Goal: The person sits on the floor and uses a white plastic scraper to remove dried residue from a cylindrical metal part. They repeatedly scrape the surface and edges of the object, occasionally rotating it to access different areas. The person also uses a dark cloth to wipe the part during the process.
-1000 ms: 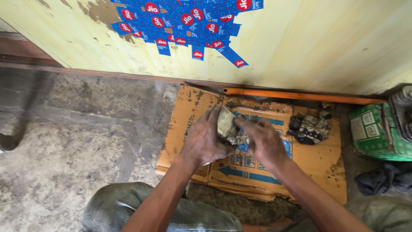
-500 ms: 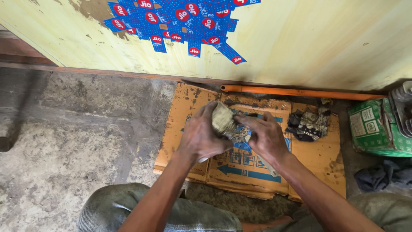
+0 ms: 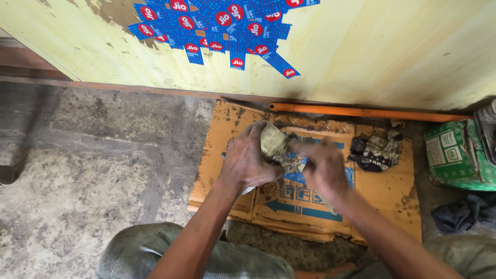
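My left hand grips a grimy, rounded metal part held over a flattened brown cardboard sheet. My right hand is closed on a dirty rag pressed against the side of that part, and it looks blurred. Both hands meet above the middle of the cardboard. Much of the part is hidden by my fingers.
A crumpled dark rag pile lies on the cardboard at the right. An orange pipe runs along the yellow wall, which carries blue stickers. A green box and dark cloth sit far right. Rough concrete floor spreads left.
The part has turned slightly in my left hand, and my right hand has slid along it with the rag. The view has shifted a little.
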